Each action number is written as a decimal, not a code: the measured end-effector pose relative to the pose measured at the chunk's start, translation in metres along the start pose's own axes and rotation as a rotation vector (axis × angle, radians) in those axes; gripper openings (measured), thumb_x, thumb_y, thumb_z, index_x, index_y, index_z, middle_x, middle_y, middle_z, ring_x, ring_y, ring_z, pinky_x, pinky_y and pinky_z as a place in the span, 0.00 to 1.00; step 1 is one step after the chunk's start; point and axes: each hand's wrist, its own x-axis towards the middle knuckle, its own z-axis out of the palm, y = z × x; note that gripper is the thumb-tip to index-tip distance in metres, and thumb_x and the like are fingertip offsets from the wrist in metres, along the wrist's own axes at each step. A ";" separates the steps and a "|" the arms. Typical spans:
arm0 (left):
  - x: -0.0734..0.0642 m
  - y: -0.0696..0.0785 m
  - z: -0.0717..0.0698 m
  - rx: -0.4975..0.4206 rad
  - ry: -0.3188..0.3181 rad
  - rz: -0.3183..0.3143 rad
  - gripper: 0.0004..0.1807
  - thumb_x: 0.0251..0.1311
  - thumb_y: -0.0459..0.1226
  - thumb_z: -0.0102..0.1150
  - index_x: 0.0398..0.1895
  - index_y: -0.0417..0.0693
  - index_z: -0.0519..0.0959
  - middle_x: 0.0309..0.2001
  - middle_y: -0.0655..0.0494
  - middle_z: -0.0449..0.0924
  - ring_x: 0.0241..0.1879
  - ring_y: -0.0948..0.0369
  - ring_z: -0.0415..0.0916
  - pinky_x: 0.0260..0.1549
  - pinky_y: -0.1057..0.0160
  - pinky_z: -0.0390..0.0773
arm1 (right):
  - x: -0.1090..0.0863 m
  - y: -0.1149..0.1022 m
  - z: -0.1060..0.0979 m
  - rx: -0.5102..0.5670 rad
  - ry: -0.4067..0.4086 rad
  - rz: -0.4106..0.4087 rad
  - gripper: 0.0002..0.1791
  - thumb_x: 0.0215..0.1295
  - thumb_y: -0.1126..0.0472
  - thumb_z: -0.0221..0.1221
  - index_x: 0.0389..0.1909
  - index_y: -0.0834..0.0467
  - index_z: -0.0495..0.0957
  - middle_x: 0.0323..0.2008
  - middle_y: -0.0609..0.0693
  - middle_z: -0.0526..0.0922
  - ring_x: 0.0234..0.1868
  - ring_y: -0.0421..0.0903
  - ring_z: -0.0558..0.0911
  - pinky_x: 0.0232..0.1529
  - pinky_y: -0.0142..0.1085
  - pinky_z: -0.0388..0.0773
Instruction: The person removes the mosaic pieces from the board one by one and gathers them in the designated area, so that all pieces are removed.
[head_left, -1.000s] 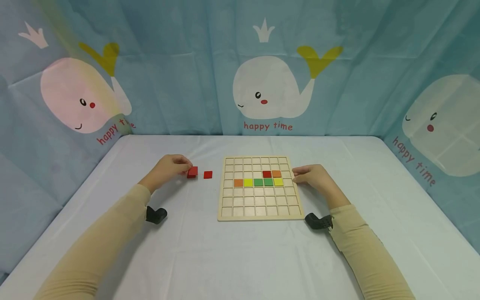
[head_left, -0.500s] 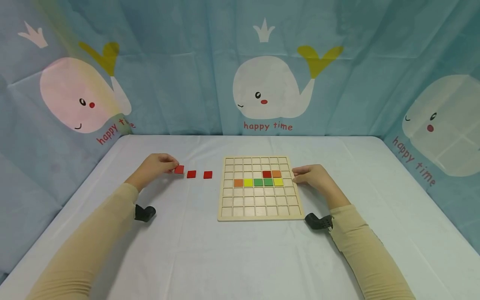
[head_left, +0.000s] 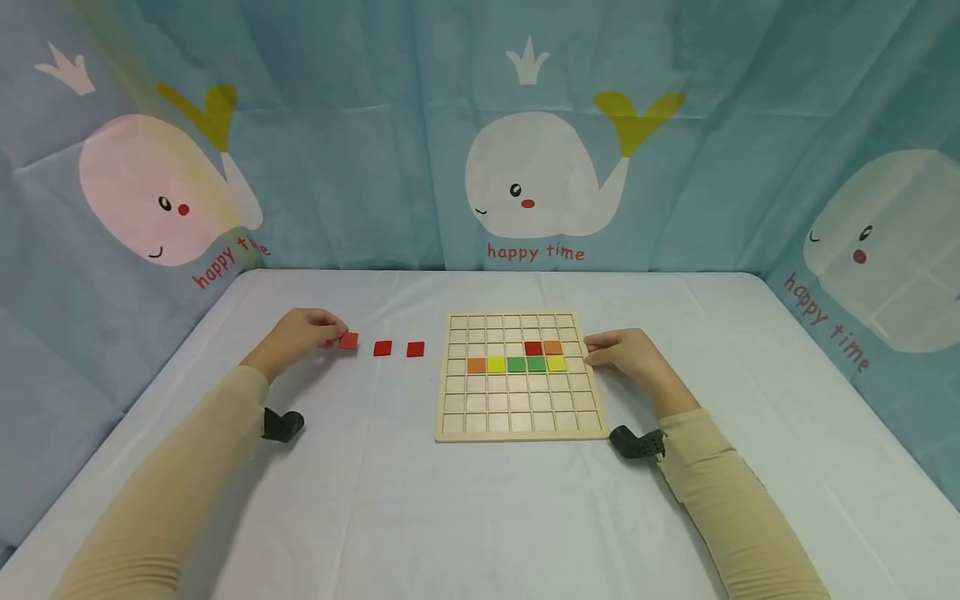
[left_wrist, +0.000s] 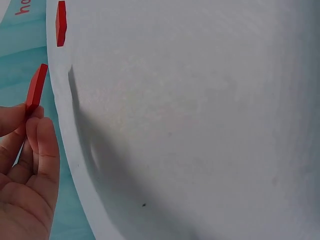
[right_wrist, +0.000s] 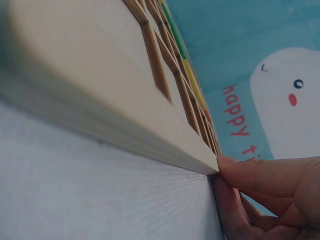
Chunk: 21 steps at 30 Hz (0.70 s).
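My left hand (head_left: pixel 303 337) pinches a red square tile (head_left: pixel 348 341) between thumb and fingers at the table's left side. In the left wrist view this red tile (left_wrist: pixel 36 89) stands out past the fingertips, its shadow apart from it on the cloth. Two more red tiles lie flat to its right, a nearer one (head_left: pixel 382 348) and one closer to the board (head_left: pixel 416 349). My right hand (head_left: pixel 628 354) holds the right edge of a wooden grid board (head_left: pixel 487 424); in the right wrist view thumb and forefinger pinch the board's rim (right_wrist: pixel 165 142).
On the board, one row carries orange (head_left: pixel 476 366), yellow (head_left: pixel 496 365), green (head_left: pixel 516 364), green and yellow tiles. Behind that row sit a red tile (head_left: pixel 532 347) and an orange tile (head_left: pixel 552 347). A white cloth covers the table (head_left: pixel 450 517); a blue whale-print curtain (head_left: pixel 420 167) hangs behind.
My left hand has lifted a red tile off another one and carried it left, lowering it slightly in the last half second. My right hand and the board have stayed put.
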 end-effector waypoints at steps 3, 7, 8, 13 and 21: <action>0.001 -0.002 0.000 -0.002 -0.007 -0.019 0.23 0.72 0.49 0.52 0.58 0.41 0.76 0.51 0.45 0.77 0.51 0.51 0.70 0.51 0.56 0.71 | 0.000 0.000 0.000 0.002 -0.005 -0.002 0.28 0.61 0.61 0.67 0.63 0.61 0.76 0.58 0.58 0.82 0.53 0.45 0.78 0.49 0.32 0.75; 0.004 -0.005 0.000 -0.014 -0.018 -0.046 0.24 0.71 0.49 0.52 0.58 0.41 0.75 0.50 0.47 0.76 0.51 0.52 0.69 0.51 0.57 0.71 | 0.000 0.000 0.000 0.003 -0.006 -0.001 0.27 0.62 0.61 0.67 0.62 0.61 0.77 0.59 0.58 0.81 0.54 0.46 0.79 0.50 0.32 0.76; 0.004 -0.006 0.001 -0.016 -0.019 -0.048 0.24 0.71 0.49 0.52 0.58 0.41 0.75 0.49 0.47 0.77 0.51 0.52 0.68 0.50 0.58 0.71 | 0.000 0.000 0.000 0.003 -0.006 -0.001 0.27 0.62 0.61 0.66 0.62 0.61 0.77 0.59 0.58 0.81 0.54 0.46 0.79 0.51 0.33 0.76; 0.004 -0.007 0.002 -0.023 -0.019 -0.048 0.23 0.71 0.49 0.53 0.57 0.40 0.76 0.44 0.53 0.78 0.49 0.54 0.69 0.48 0.60 0.70 | 0.000 -0.001 0.000 0.002 -0.001 -0.001 0.27 0.62 0.62 0.66 0.63 0.61 0.77 0.60 0.59 0.81 0.57 0.49 0.78 0.58 0.40 0.75; 0.004 -0.004 0.004 -0.024 -0.029 -0.046 0.23 0.71 0.48 0.53 0.56 0.39 0.76 0.43 0.54 0.79 0.45 0.56 0.71 0.44 0.63 0.70 | -0.002 -0.003 0.000 0.010 -0.007 -0.002 0.27 0.61 0.62 0.67 0.62 0.62 0.76 0.58 0.58 0.83 0.52 0.44 0.80 0.52 0.35 0.76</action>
